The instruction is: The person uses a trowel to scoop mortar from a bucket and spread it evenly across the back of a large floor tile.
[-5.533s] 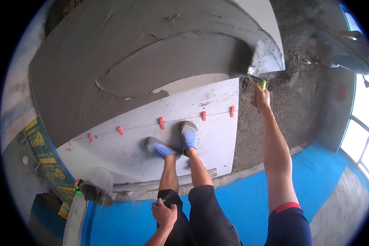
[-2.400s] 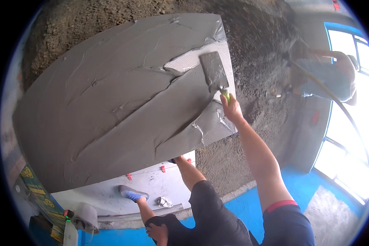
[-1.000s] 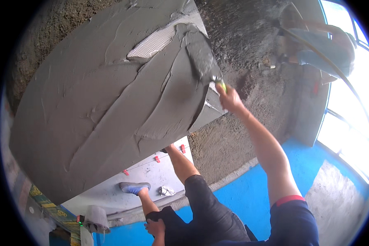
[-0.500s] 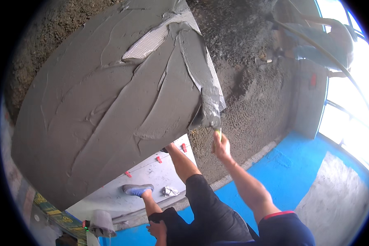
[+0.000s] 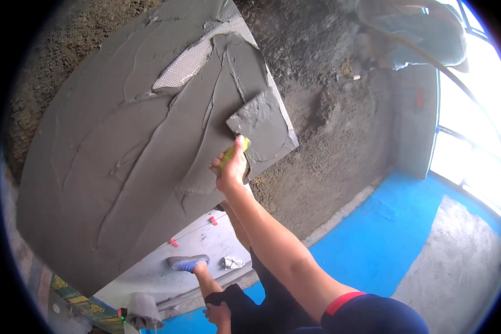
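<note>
My right hand [image 5: 234, 164] grips the yellow-green handle of a wide-bladed putty knife [image 5: 256, 114]. Its grey-smeared blade lies against the wet mortar near the right edge of a large tile [image 5: 186, 61]. Grey mortar [image 5: 145, 150] covers most of that tile in ridges and long smooth strokes. A pale dimpled strip of the tile's back shows bare near the top, and a thin one along the right edge. Low in the view, my left hand [image 5: 218, 313] rests on my dark shorts with its fingers apart, holding nothing.
Rough mortar bedding [image 5: 339, 128] extends right of the tile. Laid pale tiles [image 5: 206, 245] with red clips and a crumpled wrapper [image 5: 231, 262] lie by my shoe [image 5: 188, 263]. A co-worker [image 5: 428, 39] with a long pole bends at the upper right, before bright windows. Blue-coated floor [image 5: 367, 222] lies lower right.
My right hand has moved left and up from beyond the tile's lower right corner to over the tile. The blade has turned and swept onto the mortar. The co-worker has shifted upward in view.
</note>
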A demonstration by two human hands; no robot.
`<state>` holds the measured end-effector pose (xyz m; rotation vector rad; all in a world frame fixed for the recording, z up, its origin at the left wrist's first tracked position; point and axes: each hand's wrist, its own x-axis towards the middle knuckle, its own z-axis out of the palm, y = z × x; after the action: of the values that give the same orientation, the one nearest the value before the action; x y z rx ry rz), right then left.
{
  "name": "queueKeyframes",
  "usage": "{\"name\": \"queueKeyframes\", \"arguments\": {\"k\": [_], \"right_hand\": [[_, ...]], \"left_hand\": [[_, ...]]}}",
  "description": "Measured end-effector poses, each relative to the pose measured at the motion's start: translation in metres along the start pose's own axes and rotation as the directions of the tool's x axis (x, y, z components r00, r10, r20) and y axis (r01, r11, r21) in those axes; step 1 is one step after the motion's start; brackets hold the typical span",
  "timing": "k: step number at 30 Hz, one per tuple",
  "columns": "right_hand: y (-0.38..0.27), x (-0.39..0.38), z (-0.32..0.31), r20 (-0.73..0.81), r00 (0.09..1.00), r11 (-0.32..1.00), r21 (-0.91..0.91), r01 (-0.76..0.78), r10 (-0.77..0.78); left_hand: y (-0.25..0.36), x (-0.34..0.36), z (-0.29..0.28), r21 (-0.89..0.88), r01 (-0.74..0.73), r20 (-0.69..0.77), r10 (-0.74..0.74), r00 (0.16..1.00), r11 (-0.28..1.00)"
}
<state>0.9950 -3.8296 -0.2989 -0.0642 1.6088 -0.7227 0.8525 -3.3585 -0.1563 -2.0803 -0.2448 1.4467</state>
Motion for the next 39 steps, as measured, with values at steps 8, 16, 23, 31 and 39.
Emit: {"name": "queueKeyframes", "arguments": {"k": [8, 16, 23, 31, 39], "right_hand": [[-0.028, 0.021, 0.069, 0.177, 0.980, 0.966, -0.223, 0.135, -0.096], [-0.046, 0.026, 0.140, 0.236, 0.965, 0.910, -0.366, 0.197, -0.115], [-0.078, 0.041, 0.189, 0.427, 0.900, 0.780, -0.531, 0.330, -0.091], [-0.133, 0.030, 0.089, 0.735, 0.663, -0.316, -0.602, 0.733, 0.138], [-0.195, 0.083, 0.060, 0.431, 0.847, -0.076, -0.900, 0.430, -0.309]], "left_hand": [[0.028, -0.041, -0.057, -0.094, -0.051, 0.103, 0.061, 0.993, 0.994], [0.034, -0.042, -0.057, -0.098, -0.039, 0.168, 0.055, 0.984, 0.994], [0.038, -0.044, -0.055, -0.076, -0.058, 0.151, 0.069, 0.986, 0.995], [0.038, -0.039, -0.049, -0.091, -0.002, 0.186, 0.019, 0.982, 0.996], [0.038, -0.038, -0.051, -0.088, -0.031, 0.178, 0.047, 0.983, 0.996]]}}
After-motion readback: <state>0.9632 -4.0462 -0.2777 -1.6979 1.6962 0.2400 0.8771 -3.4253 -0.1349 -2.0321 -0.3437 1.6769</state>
